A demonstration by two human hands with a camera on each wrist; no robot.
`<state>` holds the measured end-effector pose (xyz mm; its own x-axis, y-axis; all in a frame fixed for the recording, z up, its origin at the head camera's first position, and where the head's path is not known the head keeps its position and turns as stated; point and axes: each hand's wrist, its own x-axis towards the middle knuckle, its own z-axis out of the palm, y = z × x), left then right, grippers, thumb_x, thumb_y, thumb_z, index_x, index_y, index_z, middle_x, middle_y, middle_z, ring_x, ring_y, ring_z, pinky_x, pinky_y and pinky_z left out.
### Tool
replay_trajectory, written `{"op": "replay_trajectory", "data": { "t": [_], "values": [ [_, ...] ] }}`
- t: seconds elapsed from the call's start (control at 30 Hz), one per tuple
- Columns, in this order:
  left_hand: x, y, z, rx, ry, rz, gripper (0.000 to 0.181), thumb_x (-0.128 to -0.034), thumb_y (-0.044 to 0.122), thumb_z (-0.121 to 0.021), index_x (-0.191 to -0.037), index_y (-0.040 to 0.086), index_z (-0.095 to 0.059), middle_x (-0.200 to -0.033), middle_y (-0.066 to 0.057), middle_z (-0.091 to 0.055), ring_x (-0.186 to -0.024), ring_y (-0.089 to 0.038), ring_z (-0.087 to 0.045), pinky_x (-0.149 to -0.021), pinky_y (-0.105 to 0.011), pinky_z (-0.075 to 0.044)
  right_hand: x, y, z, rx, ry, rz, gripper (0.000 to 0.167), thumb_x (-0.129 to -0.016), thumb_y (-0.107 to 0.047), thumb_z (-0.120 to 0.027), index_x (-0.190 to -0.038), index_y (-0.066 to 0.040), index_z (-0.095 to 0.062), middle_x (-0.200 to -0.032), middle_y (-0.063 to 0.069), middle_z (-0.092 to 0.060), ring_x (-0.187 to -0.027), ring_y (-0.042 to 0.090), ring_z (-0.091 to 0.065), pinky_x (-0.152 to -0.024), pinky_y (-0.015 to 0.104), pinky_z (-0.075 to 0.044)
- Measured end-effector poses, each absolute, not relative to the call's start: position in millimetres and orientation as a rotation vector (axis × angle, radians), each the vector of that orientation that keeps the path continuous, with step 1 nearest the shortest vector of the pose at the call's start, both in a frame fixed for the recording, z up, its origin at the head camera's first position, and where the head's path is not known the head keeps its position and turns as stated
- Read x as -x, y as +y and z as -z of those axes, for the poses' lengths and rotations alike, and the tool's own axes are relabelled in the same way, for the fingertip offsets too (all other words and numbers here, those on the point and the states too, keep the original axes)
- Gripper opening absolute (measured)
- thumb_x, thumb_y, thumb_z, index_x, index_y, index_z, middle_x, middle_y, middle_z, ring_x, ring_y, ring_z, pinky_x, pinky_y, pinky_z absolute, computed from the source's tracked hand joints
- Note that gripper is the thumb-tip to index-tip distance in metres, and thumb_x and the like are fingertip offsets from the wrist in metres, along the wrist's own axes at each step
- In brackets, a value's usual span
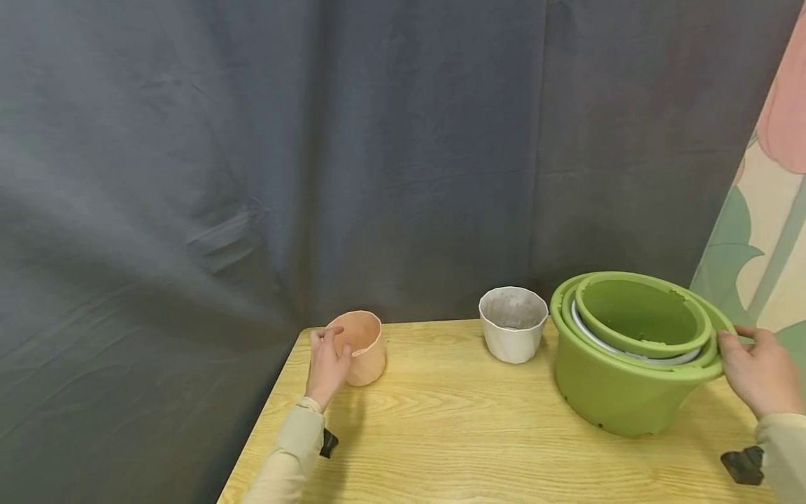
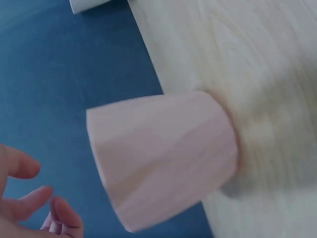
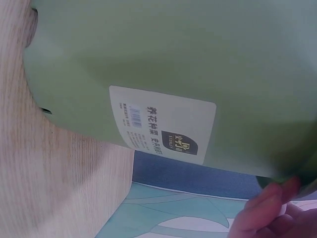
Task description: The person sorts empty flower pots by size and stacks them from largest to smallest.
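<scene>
A pink flower pot [image 1: 368, 365] stands upright at the table's far left corner. Beside its rim is my left hand [image 1: 328, 367], fingers loosely bent; the left wrist view shows a gap between the fingertips [image 2: 30, 166] and the pot [image 2: 163, 158]. On the right, my right hand [image 1: 763, 371] grips the rim of a large green flower pot [image 1: 620, 399], thumb and fingers at its edge. Nested inside are a pale grey-white pot [image 1: 588, 330], mostly hidden, and a smaller green pot [image 1: 642, 315]. The large pot's side carries a white label [image 3: 163, 124].
A white faceted pot [image 1: 513, 343] stands near the back edge of the wooden table [image 1: 453, 434], left of the green stack. A dark grey curtain [image 1: 409, 161] hangs behind the table and along its left side. A flower-painted wall [image 1: 774, 231] borders the right.
</scene>
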<state>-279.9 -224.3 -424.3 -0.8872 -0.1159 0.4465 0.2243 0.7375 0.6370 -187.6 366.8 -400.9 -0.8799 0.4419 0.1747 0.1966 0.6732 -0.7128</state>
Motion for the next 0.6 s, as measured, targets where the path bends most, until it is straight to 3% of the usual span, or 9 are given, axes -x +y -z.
{"op": "replay_trajectory", "data": {
  "t": [0.27, 0.4, 0.5, 0.6],
  "values": [
    [285, -243, 434, -0.096, -2.475, 1.121, 0.046, -0.0935, 0.018, -0.051, -0.134, -0.005, -0.047, -0.129, -0.024, -0.029, -0.072, -0.025, -0.05, -0.066, -0.035, -0.044, 187, 369, 400, 0.516, -2.574, -1.002, 0.062, -0.102, -0.028, -0.027, -0.138, 0.023, -0.024, -0.1, 0.043, -0.058, -0.087, 0.058, -0.053, -0.063, 0.054, -0.043],
    [285, -249, 437, -0.215, -2.484, 1.239, 0.054, -0.0977, 0.026, -0.047, -0.143, -0.001, -0.036, -0.135, -0.023, -0.022, -0.09, -0.034, -0.053, -0.081, -0.046, -0.048, 187, 369, 401, 0.529, -2.569, -1.0, 0.062, -0.102, -0.028, -0.027, -0.138, 0.022, -0.025, -0.101, 0.043, -0.058, -0.087, 0.058, -0.053, -0.065, 0.056, -0.043],
    [286, -253, 439, -0.289, -2.476, 1.335, 0.058, -0.0988, 0.029, -0.045, -0.147, 0.0, -0.029, -0.139, -0.026, -0.019, -0.112, -0.042, -0.048, -0.098, -0.054, -0.042, 188, 370, 402, 0.526, -2.562, -0.996, 0.062, -0.101, -0.028, -0.028, -0.138, 0.022, -0.026, -0.102, 0.044, -0.058, -0.088, 0.058, -0.053, -0.065, 0.056, -0.042],
    [288, -256, 442, -0.342, -2.475, 1.408, 0.061, -0.0991, 0.028, -0.042, -0.149, -0.001, -0.023, -0.136, -0.031, -0.026, -0.118, -0.044, -0.042, -0.1, -0.056, -0.039, 187, 369, 402, 0.523, -2.555, -0.991, 0.062, -0.101, -0.027, -0.028, -0.137, 0.022, -0.027, -0.103, 0.044, -0.057, -0.087, 0.058, -0.054, -0.063, 0.053, -0.043]
  ]
}}
